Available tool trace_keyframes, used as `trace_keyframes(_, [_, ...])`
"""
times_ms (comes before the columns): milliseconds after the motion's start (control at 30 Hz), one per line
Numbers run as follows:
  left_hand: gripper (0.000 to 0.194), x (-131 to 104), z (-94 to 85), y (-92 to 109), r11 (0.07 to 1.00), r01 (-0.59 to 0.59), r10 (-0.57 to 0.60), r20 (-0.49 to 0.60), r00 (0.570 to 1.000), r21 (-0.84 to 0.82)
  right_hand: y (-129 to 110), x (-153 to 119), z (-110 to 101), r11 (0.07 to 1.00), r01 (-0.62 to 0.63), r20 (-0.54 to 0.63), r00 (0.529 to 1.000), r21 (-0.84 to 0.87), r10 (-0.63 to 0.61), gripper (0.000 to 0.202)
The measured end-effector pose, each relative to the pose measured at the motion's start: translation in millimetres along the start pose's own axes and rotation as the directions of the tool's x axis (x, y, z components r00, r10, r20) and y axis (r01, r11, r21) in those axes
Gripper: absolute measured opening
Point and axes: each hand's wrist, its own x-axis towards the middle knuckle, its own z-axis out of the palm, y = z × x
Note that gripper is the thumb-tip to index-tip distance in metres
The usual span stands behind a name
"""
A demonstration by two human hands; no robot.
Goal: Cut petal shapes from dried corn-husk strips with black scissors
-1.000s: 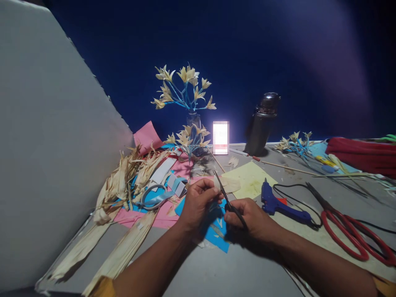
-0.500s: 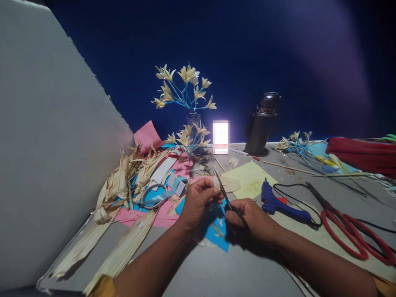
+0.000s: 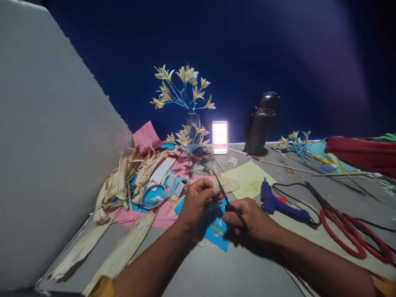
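Between the thumb and fingers of my left hand is pinched a small pale piece of corn husk. My right hand is closed round the black handles of a small pair of scissors. Their blades point up and away, right beside the husk piece; whether they touch it I cannot tell. Under both hands lies a blue sheet of paper with husk scraps on it. Just beyond the hands a flat strip of husk rests on pink and pale yellow paper.
Dried husks and a ribbon roll are heaped at left. Husk flowers stand in a glass bottle at the back, near a flask. On the right lie a blue glue gun and large red-handled scissors.
The scissors and my right hand have shifted very slightly left. My left hand keeps its pinch on the husk piece, and the whole view has drifted a little.
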Motion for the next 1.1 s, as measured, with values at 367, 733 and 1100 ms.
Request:
trace_keyframes(367, [0.016, -1, -1.2, -4, 0.992, 0.124, -0.127, 0.116, 0.985, 0.034, -17, 8, -15, 0.962, 0.188, -0.161, 0.974, 0.197, -0.157, 0.033])
trace_keyframes(733, [0.023, -1, -1.7, -14, 0.977, 0.196, -0.212, 0.249, 0.945, 0.087, -22, 4, -18, 0.944, 0.199, -0.098, 0.979, 0.261, -0.179, 0.03])
trace_keyframes(1100, [0.026, 0, -17.5, -5, 0.958, 0.272, -0.284, 0.477, 0.832, 0.095, -28, 3, -23, 0.877, 0.136, 0.082, 0.977, 0.461, -0.195, 0.025])
